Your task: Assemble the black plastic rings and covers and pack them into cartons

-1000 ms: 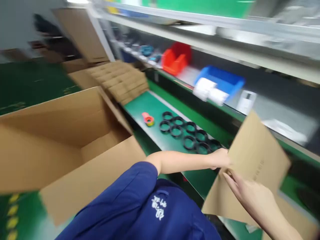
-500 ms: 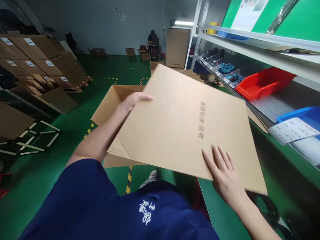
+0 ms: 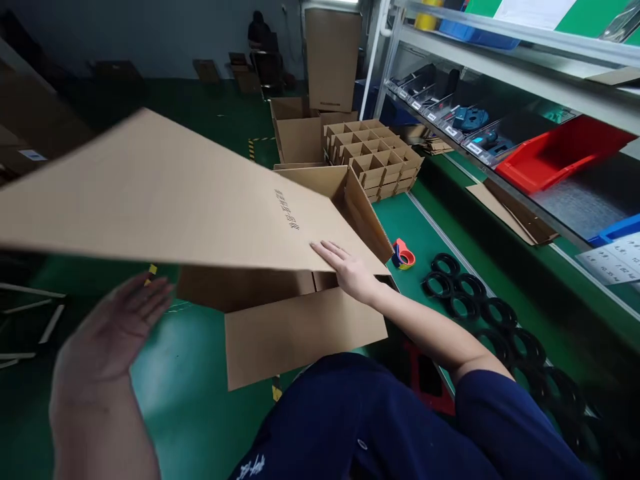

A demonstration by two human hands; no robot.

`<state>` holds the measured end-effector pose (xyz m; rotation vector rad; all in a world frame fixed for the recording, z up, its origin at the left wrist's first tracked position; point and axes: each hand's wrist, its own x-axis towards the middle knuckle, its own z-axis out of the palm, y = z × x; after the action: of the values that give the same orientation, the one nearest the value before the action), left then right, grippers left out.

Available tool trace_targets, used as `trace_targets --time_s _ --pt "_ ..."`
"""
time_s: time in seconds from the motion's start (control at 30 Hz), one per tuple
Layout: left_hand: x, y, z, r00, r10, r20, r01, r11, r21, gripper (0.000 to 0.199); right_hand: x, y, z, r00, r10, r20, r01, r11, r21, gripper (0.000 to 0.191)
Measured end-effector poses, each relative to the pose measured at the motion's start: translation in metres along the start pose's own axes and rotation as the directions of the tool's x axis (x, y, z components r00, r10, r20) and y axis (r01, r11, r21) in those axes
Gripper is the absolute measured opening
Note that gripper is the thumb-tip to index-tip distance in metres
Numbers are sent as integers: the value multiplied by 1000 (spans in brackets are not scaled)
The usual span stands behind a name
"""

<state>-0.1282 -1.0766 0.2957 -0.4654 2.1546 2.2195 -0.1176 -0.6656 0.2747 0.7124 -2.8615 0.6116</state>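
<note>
A flat cardboard sheet (image 3: 200, 193) with a line of printed characters slants over an open cardboard box (image 3: 300, 347). My right hand (image 3: 350, 270) grips the sheet near its right end, fingers lying on top; the thumb is hidden. Below the sheet's left part is my left hand (image 3: 120, 320), palm up with fingers stretched out, holding nothing and apart from the sheet. The box's flaps stand spread, and the sheet covers much of its opening.
Cardboard dividers (image 3: 375, 153) stand behind the box. On the green bench at right lie a red tape dispenser (image 3: 403, 255) and several black rings (image 3: 465, 307). A shelf with a red bin (image 3: 560, 157) overhangs it. A person (image 3: 263, 40) is at the back.
The sheet has swung left over the box and tipped flatter. My left hand has let go of it and dropped below. My right hand has moved left with the sheet.
</note>
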Motion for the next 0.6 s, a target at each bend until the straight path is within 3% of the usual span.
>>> trace_targets --time_s 0.07,0.13,0.23,0.33,0.43,0.53,0.6 --pt "3 -23 -7 995 -91 32 92 996 -19 36 16 21 26 990 115 76 -116 993 12 81" --pt "2 -46 0 982 -175 78 177 984 -26 51 31 40 51 965 191 180 -190 981 -26 78" --pt "-2 -75 24 949 -242 204 246 969 9 69 51 61 85 917 211 338 -182 977 -115 78" --pt "-4 -99 54 900 -276 336 255 961 106 72 68 77 115 875 190 446 -119 976 -183 70" --pt "5 -127 91 880 -262 397 157 948 277 70 82 86 144 830 219 513 -122 969 -217 62" --pt "20 -161 136 863 -190 467 -95 849 520 66 83 82 166 775 333 537 -246 942 -229 73" --pt "28 -183 168 824 -152 547 -253 764 594 69 73 78 173 797 344 496 -299 939 -169 81"
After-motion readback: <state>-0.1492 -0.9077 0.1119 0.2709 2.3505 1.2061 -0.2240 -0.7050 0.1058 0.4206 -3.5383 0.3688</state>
